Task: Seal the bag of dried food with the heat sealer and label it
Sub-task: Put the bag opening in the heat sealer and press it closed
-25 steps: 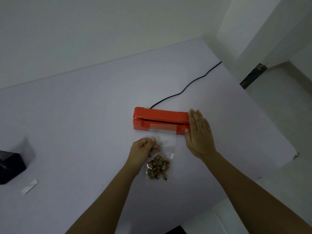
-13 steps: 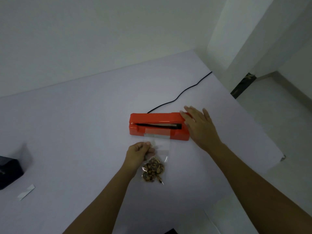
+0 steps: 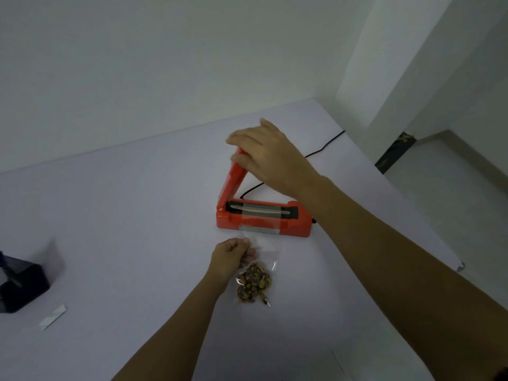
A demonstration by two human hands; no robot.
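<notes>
Bag [image 3: 264, 258] in left grip [image 3: 231, 255], near sealer [image 3: 264, 226]

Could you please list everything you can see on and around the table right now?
heat sealer: one, orange-red, middle of the table, its arm tilted up from the left end
bag of dried food: one, clear with brown pieces, in front of the sealer, top end lying over the sealer's base
power cord: one, black, from behind the sealer to the far right table edge
paper strip: one, white, near left of the table
box: one, black, left edge of the view
table: one, white, under everything
left hand: one, pinches the bag's left side
right hand: one, holds the sealer's raised arm
</notes>
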